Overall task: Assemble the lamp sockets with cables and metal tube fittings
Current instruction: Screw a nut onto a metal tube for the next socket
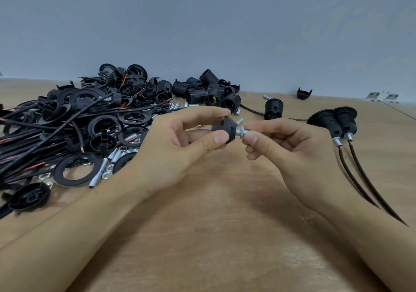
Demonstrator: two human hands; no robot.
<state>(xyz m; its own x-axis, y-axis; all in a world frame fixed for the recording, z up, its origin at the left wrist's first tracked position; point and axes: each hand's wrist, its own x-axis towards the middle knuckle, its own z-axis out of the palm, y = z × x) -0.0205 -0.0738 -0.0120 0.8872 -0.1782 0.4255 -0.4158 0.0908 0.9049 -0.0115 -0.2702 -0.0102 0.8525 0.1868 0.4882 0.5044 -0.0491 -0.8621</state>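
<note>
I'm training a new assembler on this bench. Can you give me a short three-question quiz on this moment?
1. True or false: the left hand grips a black socket cap.
2. What does the right hand pinch? A) a cable B) the threaded metal tube C) a ring
3. Fill in: the two finished sockets lie to the person's ____.

Key: 1 true; 2 B; 3 right.
</note>
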